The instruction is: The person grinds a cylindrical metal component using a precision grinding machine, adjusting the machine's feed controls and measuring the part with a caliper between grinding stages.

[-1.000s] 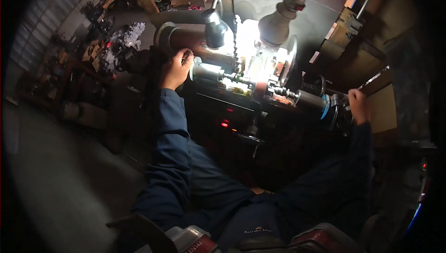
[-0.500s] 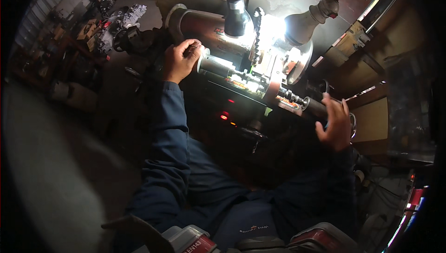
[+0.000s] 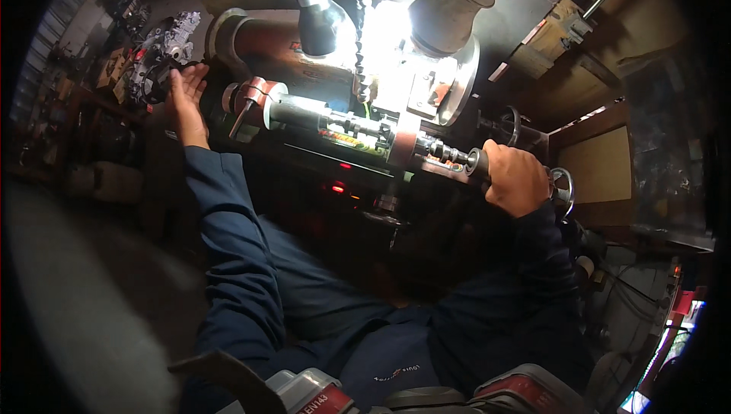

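1. Gripping the grey metal sleeve (image 3: 477,160) at the right end of the machine, my right hand (image 3: 519,180) has its fingers curled over the barrel; the underside of that grasp is hidden from me.
2. My left hand (image 3: 187,107) is bare and holding nothing that I can see. Its fingers are extended and parted, pointing away from me, and it stands apart from the machine, left of the red-brown clamp (image 3: 260,93).
3. I find the lobed steel shaft (image 3: 358,125) lying across the machine, running between the left-hand metal cylinder (image 3: 298,113) and the sleeve under my right hand. A red-brown block (image 3: 403,140) stands around its middle or in front of it; I cannot tell which.
4. Behind the shaft I note a large pale-rimmed disc (image 3: 470,79) and, left of it, an upright segmented hose (image 3: 362,56).
5. Two lamps, a dark one (image 3: 312,22) and a grey one (image 3: 449,18), hang above; strong glare between them hides detail from me.
6. Just beyond my right wrist I record a metal handwheel (image 3: 572,189).
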Demonstrator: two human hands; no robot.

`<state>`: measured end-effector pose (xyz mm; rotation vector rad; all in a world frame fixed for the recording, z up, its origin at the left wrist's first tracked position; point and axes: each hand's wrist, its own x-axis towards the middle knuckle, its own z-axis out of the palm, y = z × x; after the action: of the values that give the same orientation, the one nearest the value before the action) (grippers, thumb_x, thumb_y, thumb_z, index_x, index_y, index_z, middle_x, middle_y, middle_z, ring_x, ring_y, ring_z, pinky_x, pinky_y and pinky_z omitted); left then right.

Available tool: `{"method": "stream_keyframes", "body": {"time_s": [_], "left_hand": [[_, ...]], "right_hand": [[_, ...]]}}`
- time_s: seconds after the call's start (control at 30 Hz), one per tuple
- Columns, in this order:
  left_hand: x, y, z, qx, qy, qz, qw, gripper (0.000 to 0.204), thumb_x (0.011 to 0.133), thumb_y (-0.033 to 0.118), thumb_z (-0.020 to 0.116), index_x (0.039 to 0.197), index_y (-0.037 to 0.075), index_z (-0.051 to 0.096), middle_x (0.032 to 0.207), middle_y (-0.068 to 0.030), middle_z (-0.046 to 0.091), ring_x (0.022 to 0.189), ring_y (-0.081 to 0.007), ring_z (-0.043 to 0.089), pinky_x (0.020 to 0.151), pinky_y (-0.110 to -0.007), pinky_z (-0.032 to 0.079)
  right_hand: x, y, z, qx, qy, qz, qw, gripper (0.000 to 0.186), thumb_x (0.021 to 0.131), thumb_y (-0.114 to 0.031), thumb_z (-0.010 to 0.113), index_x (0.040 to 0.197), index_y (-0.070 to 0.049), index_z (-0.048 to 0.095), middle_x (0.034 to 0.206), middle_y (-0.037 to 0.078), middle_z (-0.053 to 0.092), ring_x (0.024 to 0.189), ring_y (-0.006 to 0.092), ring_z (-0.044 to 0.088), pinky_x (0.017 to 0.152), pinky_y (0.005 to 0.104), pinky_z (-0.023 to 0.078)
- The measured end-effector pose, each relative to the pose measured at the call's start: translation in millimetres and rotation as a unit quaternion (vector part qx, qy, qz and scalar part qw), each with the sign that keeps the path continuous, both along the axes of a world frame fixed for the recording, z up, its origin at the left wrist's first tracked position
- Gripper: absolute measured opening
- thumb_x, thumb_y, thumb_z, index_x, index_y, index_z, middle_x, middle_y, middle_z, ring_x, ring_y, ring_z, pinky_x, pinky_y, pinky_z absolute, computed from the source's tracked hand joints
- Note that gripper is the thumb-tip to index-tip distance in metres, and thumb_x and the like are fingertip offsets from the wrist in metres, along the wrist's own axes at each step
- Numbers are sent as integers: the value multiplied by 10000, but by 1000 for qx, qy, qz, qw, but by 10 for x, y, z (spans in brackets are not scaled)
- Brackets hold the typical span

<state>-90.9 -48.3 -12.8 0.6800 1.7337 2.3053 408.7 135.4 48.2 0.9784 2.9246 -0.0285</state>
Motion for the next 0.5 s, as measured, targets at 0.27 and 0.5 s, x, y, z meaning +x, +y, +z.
{"method": "stream_keyframes", "body": {"time_s": [0.27, 0.5], "left_hand": [[-40, 86, -32, 11, -14, -6, 1000, 526, 960, 497, 448, 1109, 6, 563, 1139, -152, 632, 1091, -248, 605, 943, -358, 409], [-98, 93, -47, 20, -13, -12, 1000, 540, 958, 531, 422, 1095, 28, 565, 1138, -142, 632, 1075, -246, 609, 918, -354, 408]], "right_hand": [[16, 35, 12, -16, 16, 22, 999, 302, 608, -40, 676, 832, -53, 473, 736, 139, 597, 732, 330, 624, 662, 421, 507], [41, 88, -12, -35, 10, 6, 999, 339, 603, -59, 706, 834, -58, 458, 750, 134, 585, 765, 340, 608, 674, 441, 484]]}}
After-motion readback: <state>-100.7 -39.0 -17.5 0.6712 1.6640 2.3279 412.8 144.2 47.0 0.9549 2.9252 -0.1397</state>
